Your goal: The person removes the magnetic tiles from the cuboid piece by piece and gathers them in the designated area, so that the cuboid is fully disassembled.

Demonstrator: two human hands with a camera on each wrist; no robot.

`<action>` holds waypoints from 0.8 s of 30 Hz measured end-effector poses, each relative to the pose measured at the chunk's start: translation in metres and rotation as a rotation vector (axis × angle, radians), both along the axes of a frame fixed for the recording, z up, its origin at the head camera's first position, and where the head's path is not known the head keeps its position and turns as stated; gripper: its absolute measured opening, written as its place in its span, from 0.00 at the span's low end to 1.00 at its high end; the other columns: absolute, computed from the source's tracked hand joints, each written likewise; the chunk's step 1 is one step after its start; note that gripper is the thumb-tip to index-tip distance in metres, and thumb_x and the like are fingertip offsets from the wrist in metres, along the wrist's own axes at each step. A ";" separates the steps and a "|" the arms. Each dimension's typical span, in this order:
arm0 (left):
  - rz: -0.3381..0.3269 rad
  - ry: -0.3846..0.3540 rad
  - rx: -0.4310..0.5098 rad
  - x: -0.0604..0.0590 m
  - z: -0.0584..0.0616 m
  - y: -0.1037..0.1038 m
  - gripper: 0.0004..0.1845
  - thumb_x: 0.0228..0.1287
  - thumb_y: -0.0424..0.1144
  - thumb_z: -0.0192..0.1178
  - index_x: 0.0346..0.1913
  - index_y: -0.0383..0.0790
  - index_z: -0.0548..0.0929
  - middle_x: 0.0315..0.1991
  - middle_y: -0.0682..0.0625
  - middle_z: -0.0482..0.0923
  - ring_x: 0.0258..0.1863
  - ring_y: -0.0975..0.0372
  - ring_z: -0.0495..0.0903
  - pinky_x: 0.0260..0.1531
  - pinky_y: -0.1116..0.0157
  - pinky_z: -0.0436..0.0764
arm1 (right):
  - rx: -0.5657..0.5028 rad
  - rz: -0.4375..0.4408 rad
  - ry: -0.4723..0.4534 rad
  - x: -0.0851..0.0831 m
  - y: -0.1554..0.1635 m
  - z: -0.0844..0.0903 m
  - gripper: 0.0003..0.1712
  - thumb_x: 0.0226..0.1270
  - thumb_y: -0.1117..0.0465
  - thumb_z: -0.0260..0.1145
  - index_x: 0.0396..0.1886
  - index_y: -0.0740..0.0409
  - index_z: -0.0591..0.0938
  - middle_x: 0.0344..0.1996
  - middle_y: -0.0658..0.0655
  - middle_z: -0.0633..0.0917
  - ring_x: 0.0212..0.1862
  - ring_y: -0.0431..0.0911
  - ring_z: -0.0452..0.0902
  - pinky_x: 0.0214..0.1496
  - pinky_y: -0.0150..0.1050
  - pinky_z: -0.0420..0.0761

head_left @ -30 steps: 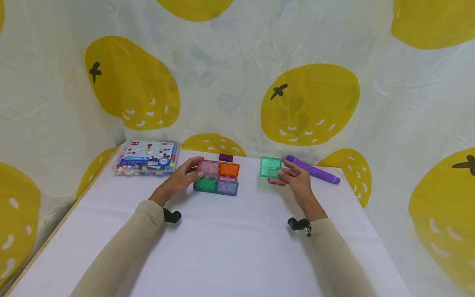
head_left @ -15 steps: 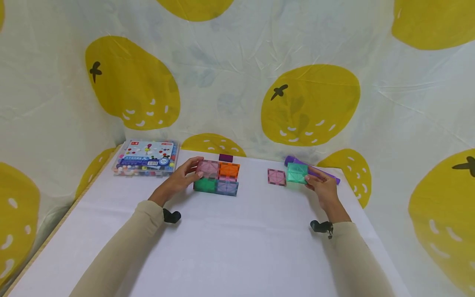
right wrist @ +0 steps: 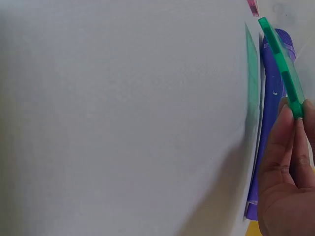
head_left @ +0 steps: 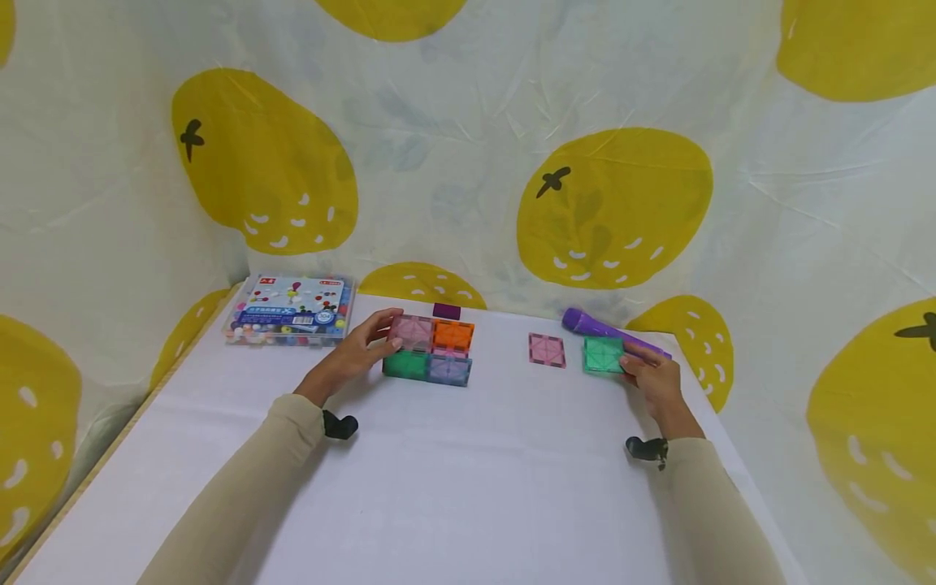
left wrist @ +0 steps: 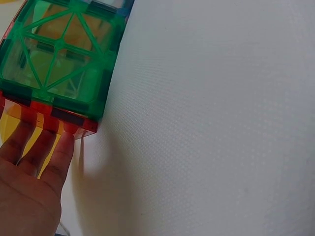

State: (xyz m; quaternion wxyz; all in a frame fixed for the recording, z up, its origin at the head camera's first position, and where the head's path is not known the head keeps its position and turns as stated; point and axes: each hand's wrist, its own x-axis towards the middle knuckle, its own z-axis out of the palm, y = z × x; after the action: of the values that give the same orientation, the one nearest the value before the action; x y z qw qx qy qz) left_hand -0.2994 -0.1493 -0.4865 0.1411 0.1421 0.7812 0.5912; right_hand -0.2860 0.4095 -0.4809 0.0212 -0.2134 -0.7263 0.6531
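Because the right hand (head_left: pixel 654 378) pinches the light green tile (head_left: pixel 603 356) by one edge only, this tile could turn or slip, I think, if the grip becomes loose. It is held tilted above the counter (head_left: pixel 475 487), in front of the purple microphone (head_left: pixel 600 327), and might knock against it if lowered carelessly. The grip of the left hand (head_left: pixel 358 345) is closed about the left end of the tile block (head_left: pixel 449 370); too strong a squeeze could perhaps separate its joints. The loose pink tile (head_left: pixel 547 350) lies flat between block and green tile. The block's rear side is hidden, its inside hard to make out, and the left wrist view cuts off its far end.
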 end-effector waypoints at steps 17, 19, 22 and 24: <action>0.003 0.008 -0.010 0.000 -0.002 -0.001 0.37 0.80 0.54 0.60 0.84 0.63 0.57 0.87 0.49 0.51 0.86 0.43 0.50 0.80 0.31 0.55 | 0.359 -0.011 0.068 0.003 -0.005 0.002 0.27 0.73 0.54 0.74 0.67 0.59 0.84 0.32 0.30 0.87 0.39 0.32 0.86 0.44 0.26 0.87; 0.003 0.007 -0.010 0.000 -0.002 -0.001 0.37 0.80 0.53 0.60 0.84 0.62 0.57 0.87 0.49 0.51 0.86 0.43 0.50 0.80 0.31 0.55 | 0.342 0.019 0.115 0.006 -0.018 0.007 0.28 0.71 0.54 0.75 0.67 0.60 0.84 0.33 0.31 0.89 0.39 0.31 0.87 0.45 0.26 0.88; 0.003 0.005 -0.013 0.000 -0.002 0.000 0.38 0.79 0.54 0.61 0.84 0.61 0.57 0.87 0.49 0.52 0.86 0.43 0.51 0.80 0.31 0.56 | 0.312 0.092 0.156 0.011 -0.040 0.016 0.30 0.71 0.54 0.76 0.69 0.59 0.83 0.42 0.37 0.92 0.43 0.29 0.87 0.47 0.24 0.87; 0.002 0.007 -0.014 0.000 -0.002 0.000 0.38 0.79 0.54 0.61 0.84 0.61 0.57 0.86 0.49 0.52 0.86 0.43 0.51 0.79 0.31 0.56 | 0.297 0.141 0.172 0.013 -0.057 0.021 0.30 0.72 0.53 0.75 0.70 0.57 0.83 0.50 0.44 0.92 0.45 0.27 0.87 0.49 0.22 0.86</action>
State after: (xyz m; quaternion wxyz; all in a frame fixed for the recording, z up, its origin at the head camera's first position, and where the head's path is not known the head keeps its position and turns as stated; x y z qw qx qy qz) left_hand -0.2992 -0.1493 -0.4887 0.1387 0.1422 0.7858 0.5857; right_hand -0.2726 0.3521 -0.4604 0.0686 -0.0998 -0.8233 0.5545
